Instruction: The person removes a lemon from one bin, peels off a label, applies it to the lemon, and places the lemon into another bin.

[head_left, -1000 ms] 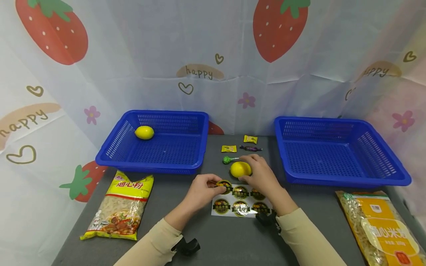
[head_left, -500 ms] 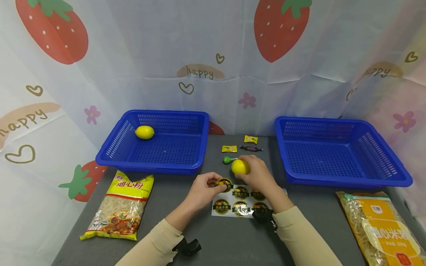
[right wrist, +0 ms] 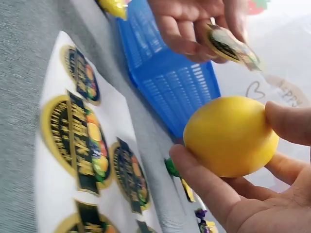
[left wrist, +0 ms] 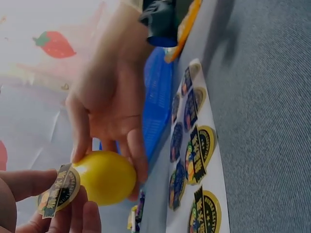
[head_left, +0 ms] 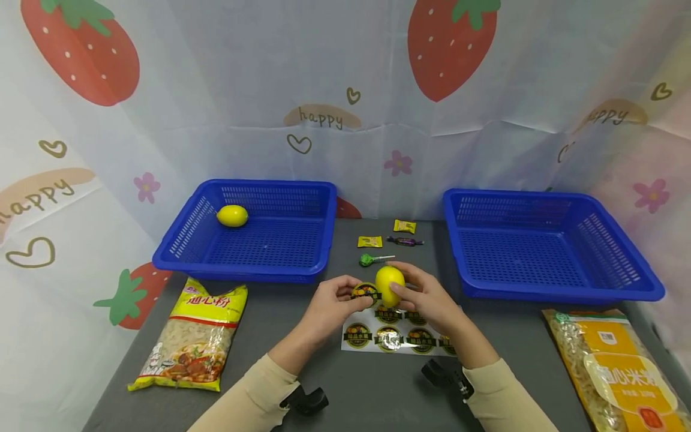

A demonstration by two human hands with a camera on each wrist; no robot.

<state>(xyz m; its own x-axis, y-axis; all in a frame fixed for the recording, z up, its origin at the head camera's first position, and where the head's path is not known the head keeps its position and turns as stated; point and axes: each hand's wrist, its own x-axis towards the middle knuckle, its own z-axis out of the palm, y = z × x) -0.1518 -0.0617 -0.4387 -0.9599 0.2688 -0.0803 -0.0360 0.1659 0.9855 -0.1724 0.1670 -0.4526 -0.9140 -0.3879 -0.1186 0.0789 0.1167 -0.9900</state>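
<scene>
A lemon (head_left: 387, 279) is held by my right hand (head_left: 432, 303) above a white sheet of stickers (head_left: 375, 345). In the right wrist view, the thumb and fingers grip the yellow fruit from its sides. My left hand (head_left: 329, 306) pinches one round black-and-gold sticker (head_left: 364, 291) between thumb and fingers. This sticker sits close beside the lemon in the left wrist view; a gap between the two shows in the right wrist view. Several similar round stickers remain on the sheet, which lies flat under my hands.
Blue baskets stand at left (head_left: 237, 272) and right (head_left: 561, 292); the left one contains another lemon (head_left: 233, 216). A green lollipop (head_left: 367, 260), two yellow candies (head_left: 369, 242) and a purple candy (head_left: 405, 241) lie between. Pasta bags flank the table at left (head_left: 189, 342) and right (head_left: 615, 366).
My right hand has taken hold of the lemon, lifted it off the table and turned it upright, bringing it nearer the sticker. The left hand has barely moved and keeps its sticker.
</scene>
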